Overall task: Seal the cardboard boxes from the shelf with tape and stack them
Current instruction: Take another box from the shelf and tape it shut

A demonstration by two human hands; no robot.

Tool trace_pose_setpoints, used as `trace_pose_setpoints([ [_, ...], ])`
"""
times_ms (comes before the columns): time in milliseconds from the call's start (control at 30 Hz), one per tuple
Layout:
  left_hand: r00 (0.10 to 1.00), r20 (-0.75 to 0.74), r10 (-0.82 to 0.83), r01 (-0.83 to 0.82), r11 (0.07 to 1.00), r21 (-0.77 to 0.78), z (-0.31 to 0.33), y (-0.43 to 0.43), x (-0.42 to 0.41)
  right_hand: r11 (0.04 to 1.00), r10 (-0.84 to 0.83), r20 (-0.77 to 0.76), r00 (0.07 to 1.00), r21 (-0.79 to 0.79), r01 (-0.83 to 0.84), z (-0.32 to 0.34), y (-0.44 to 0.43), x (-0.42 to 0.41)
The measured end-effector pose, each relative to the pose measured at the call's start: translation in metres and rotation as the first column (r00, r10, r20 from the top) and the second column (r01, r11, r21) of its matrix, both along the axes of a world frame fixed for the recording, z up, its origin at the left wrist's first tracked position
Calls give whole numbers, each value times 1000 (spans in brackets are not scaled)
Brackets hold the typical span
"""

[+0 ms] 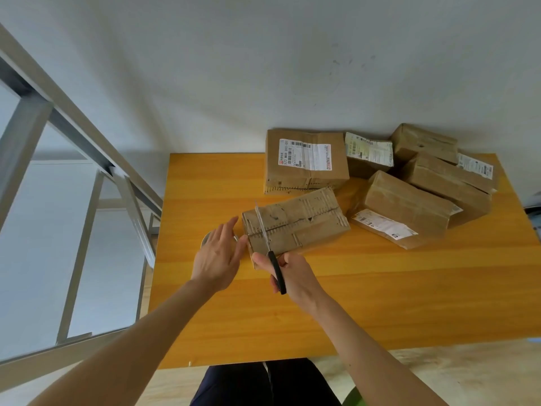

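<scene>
A worn cardboard box [301, 222] lies on the orange table [351, 288] in front of me. My right hand [292, 273] grips black-handled scissors [270, 250], whose blades reach up across the box's left end. My left hand [218, 256] hovers just left of the box with fingers straight, over a tape roll [205, 239] that is mostly hidden beneath it. Whether clear tape runs between the roll and the box cannot be made out.
Several other brown boxes lie at the table's back right, among them a large labelled box [306, 161] and a long box [407, 208]. A grey metal shelf frame [87, 148] stands to the left. A white wall lies behind the table.
</scene>
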State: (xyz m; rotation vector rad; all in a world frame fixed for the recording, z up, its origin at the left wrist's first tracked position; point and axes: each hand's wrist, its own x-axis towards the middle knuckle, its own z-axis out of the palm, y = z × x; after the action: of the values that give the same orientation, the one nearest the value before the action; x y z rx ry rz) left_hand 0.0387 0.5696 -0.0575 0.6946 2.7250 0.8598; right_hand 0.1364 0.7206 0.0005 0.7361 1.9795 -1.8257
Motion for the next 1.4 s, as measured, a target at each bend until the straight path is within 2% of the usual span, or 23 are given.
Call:
trace_pose_setpoints([
  [167, 971, 228, 64, -103, 981, 165, 11, 19, 15, 995, -20, 9, 1000, -95, 21, -1, -3, -6],
  [333, 927, 369, 72, -151, 970, 189, 13, 19, 16, 986, 67, 74, 995, -155, -55, 6, 1, -9],
  [600, 906, 423, 30, -127, 971, 204, 15, 20, 13, 973, 90, 71, 993, -218, -72, 16, 11, -8],
  [800, 888, 460, 7, -133, 961, 242, 14, 21, 8, 977, 76, 78, 994, -206, -59, 18, 7, -14],
  [933, 882, 471, 10, -132, 965, 226, 13, 22, 7, 987, 61, 87, 994, -157, -46, 13, 4, -16],
  [1100, 886, 463, -21, -118, 956, 269, 17, 24, 9, 996, -82, -25, 996, -36, 81, 1, -9, -12],
  [1200, 894, 447, -20, -104, 962, 252, 18, 26, 11, 990, -90, -45, 995, -115, 84, 3, -11, -15],
  [1400, 877, 480, 1, -124, 966, 225, 15, 24, 8, 987, -66, -50, 997, -149, 57, 8, -9, -17],
])
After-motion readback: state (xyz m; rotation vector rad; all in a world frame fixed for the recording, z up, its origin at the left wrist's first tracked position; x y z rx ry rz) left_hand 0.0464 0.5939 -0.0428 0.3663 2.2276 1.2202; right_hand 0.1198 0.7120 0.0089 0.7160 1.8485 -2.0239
